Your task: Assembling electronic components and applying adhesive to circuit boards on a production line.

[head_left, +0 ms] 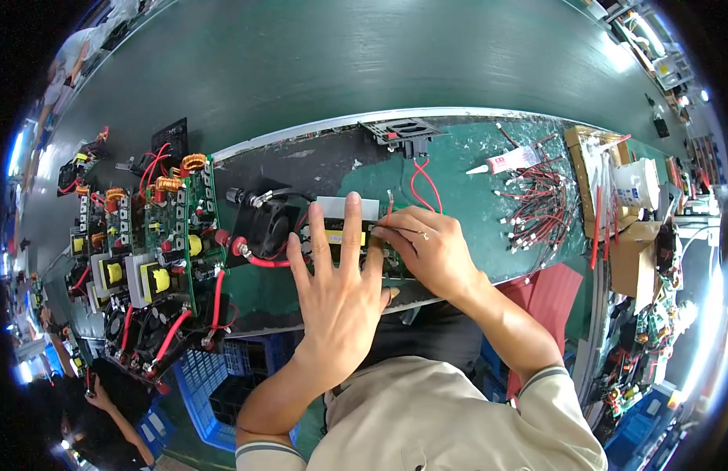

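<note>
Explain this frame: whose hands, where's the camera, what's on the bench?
One picture, from a fisheye camera on a person's head, looking down; straight edges bend near the rim. Both bare hands are the wearer's. The left hand lies flat, fingers spread, over a circuit board on the green bench. The right hand pinches something thin at that board; what exactly is too small to tell. Beside them: a black fan, assembled boards with yellow transformers, a heap of short red wires and a white tube.

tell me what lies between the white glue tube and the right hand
In the head view, only bare green mat separates the white glue tube from the right hand; red wires run just left.
</note>
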Demonstrator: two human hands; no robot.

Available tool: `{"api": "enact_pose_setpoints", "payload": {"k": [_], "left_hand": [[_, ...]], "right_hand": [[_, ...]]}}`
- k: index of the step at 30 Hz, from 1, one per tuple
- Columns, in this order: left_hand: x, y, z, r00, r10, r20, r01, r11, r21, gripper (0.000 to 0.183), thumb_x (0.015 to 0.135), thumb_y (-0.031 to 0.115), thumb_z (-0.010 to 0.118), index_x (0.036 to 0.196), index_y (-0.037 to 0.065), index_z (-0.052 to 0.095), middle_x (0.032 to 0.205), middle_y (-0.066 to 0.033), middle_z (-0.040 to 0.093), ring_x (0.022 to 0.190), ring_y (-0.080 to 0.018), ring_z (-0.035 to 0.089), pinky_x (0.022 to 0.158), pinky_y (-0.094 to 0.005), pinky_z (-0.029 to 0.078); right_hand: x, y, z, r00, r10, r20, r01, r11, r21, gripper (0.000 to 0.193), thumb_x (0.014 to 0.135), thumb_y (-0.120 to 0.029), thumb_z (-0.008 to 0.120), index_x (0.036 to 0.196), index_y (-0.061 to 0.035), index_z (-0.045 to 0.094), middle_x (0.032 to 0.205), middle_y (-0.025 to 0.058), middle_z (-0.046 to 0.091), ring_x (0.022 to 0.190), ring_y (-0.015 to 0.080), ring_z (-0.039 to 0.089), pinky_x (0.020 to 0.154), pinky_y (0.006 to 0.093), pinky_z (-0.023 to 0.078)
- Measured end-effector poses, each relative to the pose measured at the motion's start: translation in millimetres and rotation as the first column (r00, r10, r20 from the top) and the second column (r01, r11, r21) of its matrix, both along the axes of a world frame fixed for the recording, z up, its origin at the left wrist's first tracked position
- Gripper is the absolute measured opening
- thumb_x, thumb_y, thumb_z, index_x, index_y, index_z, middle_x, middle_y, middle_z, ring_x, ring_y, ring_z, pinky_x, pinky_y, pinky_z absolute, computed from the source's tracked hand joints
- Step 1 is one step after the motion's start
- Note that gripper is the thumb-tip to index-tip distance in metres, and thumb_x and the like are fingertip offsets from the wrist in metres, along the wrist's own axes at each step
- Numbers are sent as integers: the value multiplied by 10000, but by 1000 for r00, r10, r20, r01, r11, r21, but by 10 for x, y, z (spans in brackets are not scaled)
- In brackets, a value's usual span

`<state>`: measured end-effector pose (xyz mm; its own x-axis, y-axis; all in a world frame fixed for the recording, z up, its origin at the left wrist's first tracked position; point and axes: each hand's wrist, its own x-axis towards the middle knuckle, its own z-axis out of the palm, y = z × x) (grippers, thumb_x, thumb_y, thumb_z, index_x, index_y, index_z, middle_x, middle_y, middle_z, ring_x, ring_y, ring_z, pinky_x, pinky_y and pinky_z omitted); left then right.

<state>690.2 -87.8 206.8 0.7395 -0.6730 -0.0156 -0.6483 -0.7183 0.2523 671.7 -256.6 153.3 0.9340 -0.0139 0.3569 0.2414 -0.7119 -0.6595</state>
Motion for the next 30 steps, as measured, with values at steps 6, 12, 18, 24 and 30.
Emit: {"api": "enact_pose_setpoints", "payload": {"k": [6,12,18,24,30], "left_hand": [[1,-14,-46,1000,7,-24,-7,1000,-20,644,675,279,870,1243,70,646,1612,-163,227,1444,-485,230,1094,-621,322],[-19,-1,-40,998,1,-62,-4,998,-55,649,704,223,852,1280,36,616,1600,-194,222,1438,-490,239,1089,-571,373],[-34,7,-48,999,5,-46,-8,998,-57,677,703,211,850,1300,14,598,1596,-203,226,1434,-492,244,1088,-566,373],[-29,-11,-57,999,10,-40,-12,998,-61,639,696,193,851,1267,14,624,1592,-206,241,1433,-492,249,1095,-564,367],[-33,30,-88,1000,5,-16,-6,996,-95,525,697,259,858,1158,79,683,1600,-169,255,1453,-465,245,1075,-584,404]], "right_hand": [[12,-13,0,1000,14,3,-14,1000,25,104,822,-52,740,918,-20,720,871,101,706,743,284,693,652,366,568],[4,-7,-4,999,6,38,-8,999,32,109,818,-50,749,920,-19,723,864,105,706,735,283,696,643,357,569],[4,9,0,1000,1,-12,0,1000,12,100,823,-56,748,912,-14,729,874,107,711,741,281,700,649,351,571],[1,13,1,997,-35,-67,34,999,-16,90,836,-63,734,907,-9,741,906,111,722,783,279,703,692,353,576],[1,18,37,996,-36,-83,35,999,-14,90,838,-61,729,914,-15,746,920,107,728,793,272,705,704,346,577]]}}
